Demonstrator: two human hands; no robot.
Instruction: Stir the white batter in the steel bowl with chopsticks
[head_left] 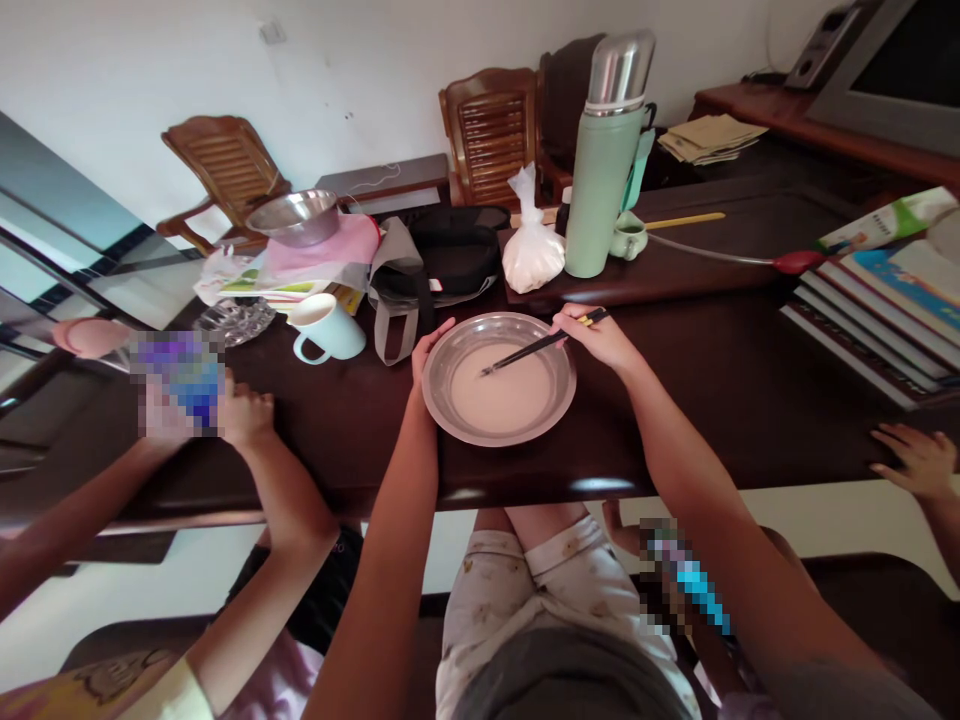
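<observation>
A wide steel bowl [551,400] of pale batter sits on the dark wooden table [705,400] in front of me. My left hand [427,352] grips the bowl's left rim, fingers curled over it. My right hand [596,335] is closed on a pair of dark chopsticks [536,347] whose tips dip into the batter near the bowl's middle.
Behind the bowl stand a green thermos [604,170], a tied bag of white powder [531,250], a dark bag [442,255], a light blue mug [326,325] and another steel bowl [294,216]. Books [877,300] are stacked at the right. Other people's hands rest on the table at left [244,412] and right [911,460].
</observation>
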